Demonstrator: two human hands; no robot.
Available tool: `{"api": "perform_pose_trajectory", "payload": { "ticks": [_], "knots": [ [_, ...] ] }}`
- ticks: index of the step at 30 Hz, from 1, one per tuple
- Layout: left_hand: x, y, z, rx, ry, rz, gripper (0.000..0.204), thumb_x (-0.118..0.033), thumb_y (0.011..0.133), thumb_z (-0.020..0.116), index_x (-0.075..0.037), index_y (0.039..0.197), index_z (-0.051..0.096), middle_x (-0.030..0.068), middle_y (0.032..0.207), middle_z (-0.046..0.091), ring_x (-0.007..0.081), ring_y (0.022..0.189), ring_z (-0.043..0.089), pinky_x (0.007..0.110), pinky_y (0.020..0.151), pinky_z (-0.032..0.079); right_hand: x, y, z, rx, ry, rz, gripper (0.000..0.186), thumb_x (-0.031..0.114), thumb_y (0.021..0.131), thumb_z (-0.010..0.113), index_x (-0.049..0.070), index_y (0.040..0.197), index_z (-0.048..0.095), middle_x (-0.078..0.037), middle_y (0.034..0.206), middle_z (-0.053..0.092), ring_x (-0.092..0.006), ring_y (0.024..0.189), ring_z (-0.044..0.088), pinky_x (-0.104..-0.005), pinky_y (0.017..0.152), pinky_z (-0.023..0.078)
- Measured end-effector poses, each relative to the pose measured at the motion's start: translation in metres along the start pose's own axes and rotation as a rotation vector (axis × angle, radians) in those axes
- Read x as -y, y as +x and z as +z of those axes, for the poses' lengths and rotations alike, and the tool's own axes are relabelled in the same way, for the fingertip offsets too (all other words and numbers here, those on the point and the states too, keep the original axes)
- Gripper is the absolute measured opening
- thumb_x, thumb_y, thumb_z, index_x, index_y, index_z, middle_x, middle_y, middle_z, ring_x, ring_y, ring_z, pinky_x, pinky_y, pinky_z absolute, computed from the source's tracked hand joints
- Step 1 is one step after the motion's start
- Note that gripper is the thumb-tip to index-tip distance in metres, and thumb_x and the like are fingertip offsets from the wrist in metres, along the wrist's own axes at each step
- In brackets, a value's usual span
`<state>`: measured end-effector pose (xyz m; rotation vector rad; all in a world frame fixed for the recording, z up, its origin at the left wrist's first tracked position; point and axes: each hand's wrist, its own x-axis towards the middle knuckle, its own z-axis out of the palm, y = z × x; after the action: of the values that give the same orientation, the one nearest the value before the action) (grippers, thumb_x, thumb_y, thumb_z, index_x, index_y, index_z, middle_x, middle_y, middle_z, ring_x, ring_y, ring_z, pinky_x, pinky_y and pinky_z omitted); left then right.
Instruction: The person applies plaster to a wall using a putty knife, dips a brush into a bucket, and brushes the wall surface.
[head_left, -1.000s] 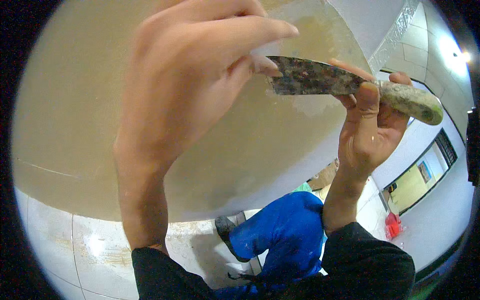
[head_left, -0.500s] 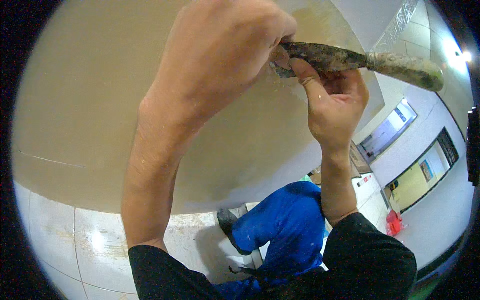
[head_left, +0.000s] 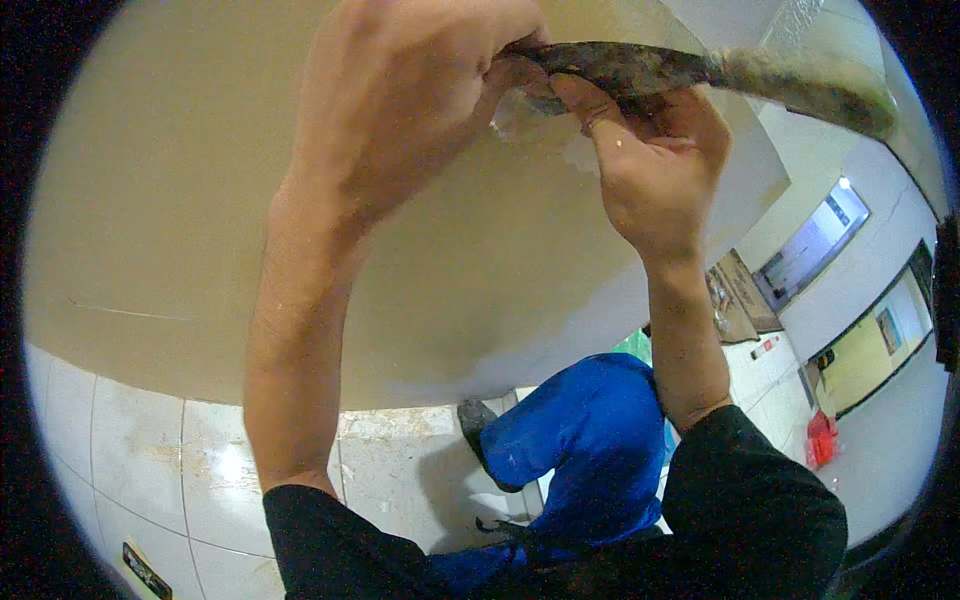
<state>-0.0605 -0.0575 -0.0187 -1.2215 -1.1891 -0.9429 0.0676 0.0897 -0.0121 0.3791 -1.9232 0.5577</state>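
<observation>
My left hand (head_left: 405,95) is closed on the blade end of a dirty scraper (head_left: 650,68), close against a beige-coated wall (head_left: 170,180). My right hand (head_left: 655,170) grips the same blade from below, its thumb near my left fingertips. The scraper lies sideways, its stained, slightly blurred handle (head_left: 820,90) sticking out to the right. Under my fingers a small pale patch (head_left: 515,120) shows on the wall; the fingertips themselves are partly hidden.
My bent leg in blue trousers (head_left: 590,430) is below, on white, stained floor tiles (head_left: 140,450). To the right are cardboard (head_left: 740,300), a small bottle (head_left: 765,348), a red bag (head_left: 822,435) and two doorways (head_left: 815,240). A dark object (head_left: 145,570) lies at lower left.
My left fingers, apart a second ago, have closed on the blade. My right hand has slid leftward along it from near the handle, and both hands and scraper sit higher in view.
</observation>
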Motion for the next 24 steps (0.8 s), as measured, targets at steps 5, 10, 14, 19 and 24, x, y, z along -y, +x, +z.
{"api": "perform_pose_trajectory", "payload": {
  "ticks": [5, 10, 14, 19, 24],
  "knots": [
    [-0.004, -0.018, -0.014, 0.132, -0.003, -0.057, 0.016, -0.02, 0.075, 0.075, -0.011, 0.088, 0.075, 0.0034, 0.077, 0.07, 0.0241, 0.072, 0.06, 0.034, 0.069, 0.047, -0.008, -0.016, 0.014, 0.033, 0.052, 0.026, 0.014, -0.005, 0.086, 0.071, -0.001, 0.099, 0.07, -0.008, 0.097, 0.074, -0.0124, 0.086, 0.068, -0.0263, 0.077, 0.055],
    [-0.011, -0.016, -0.012, 0.149, -0.006, -0.122, 0.014, -0.02, 0.076, 0.075, -0.011, 0.087, 0.074, 0.0032, 0.077, 0.07, 0.0252, 0.07, 0.058, 0.035, 0.067, 0.048, -0.006, -0.016, 0.008, 0.079, -0.108, 0.097, 0.015, -0.006, 0.085, 0.07, -0.002, 0.099, 0.07, -0.008, 0.095, 0.074, -0.0118, 0.086, 0.068, -0.027, 0.079, 0.055],
    [-0.001, -0.028, -0.02, 0.183, -0.001, -0.063, 0.016, -0.012, 0.07, 0.076, -0.013, 0.085, 0.075, 0.0008, 0.079, 0.069, 0.0233, 0.069, 0.054, 0.033, 0.065, 0.046, -0.005, -0.019, 0.021, 0.135, 0.032, 0.22, 0.011, -0.004, 0.085, 0.069, -0.001, 0.096, 0.071, -0.006, 0.089, 0.073, -0.0124, 0.084, 0.067, -0.0278, 0.077, 0.054],
    [-0.013, -0.035, -0.027, 0.154, -0.003, 0.038, 0.024, -0.004, 0.063, 0.08, -0.014, 0.084, 0.074, -0.0024, 0.078, 0.068, 0.0216, 0.07, 0.051, 0.033, 0.064, 0.046, -0.008, -0.04, 0.012, 0.233, -0.094, 0.101, 0.009, -0.004, 0.087, 0.068, -0.001, 0.096, 0.069, -0.007, 0.086, 0.071, -0.0115, 0.078, 0.064, -0.0265, 0.072, 0.052],
    [-0.02, -0.027, -0.044, -0.009, 0.029, -0.015, 0.023, -0.01, 0.064, 0.085, -0.013, 0.083, 0.074, -0.0006, 0.078, 0.07, 0.0171, 0.073, 0.059, 0.031, 0.063, 0.044, 0.007, -0.034, -0.005, -0.029, 0.083, 0.163, 0.011, -0.001, 0.085, 0.073, 0.0, 0.095, 0.068, -0.005, 0.087, 0.071, -0.0112, 0.077, 0.064, -0.0262, 0.07, 0.052]
  ]
}}
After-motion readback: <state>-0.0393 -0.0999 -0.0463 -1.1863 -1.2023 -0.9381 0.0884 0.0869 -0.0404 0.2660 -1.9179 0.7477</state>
